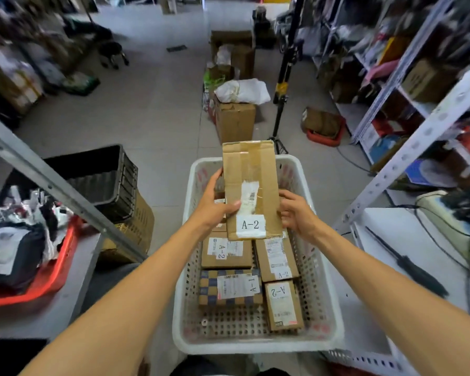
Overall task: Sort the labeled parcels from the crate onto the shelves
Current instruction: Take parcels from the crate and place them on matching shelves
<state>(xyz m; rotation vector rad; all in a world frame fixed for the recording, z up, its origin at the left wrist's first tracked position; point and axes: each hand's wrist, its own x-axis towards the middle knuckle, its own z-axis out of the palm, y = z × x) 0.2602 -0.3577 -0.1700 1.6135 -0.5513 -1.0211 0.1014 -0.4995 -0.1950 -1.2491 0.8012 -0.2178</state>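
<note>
Head: parcel (pixel 248 169) in left grip (pixel 214 204)

Left forearm (pixel 125 283), right forearm (pixel 377 278) bare; left hand (pixel 210 206), right hand (pixel 297 213) bare; dark garment (pixel 215 367) at bottom edge.

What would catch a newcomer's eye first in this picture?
A cardboard parcel labelled A-2 stands out at centre, gripped by the left hand and right hand above a white perforated crate. Inside lie more labelled parcels, among them a checkered parcel marked A-1. At far left, a red tray holds clutter.
</note>
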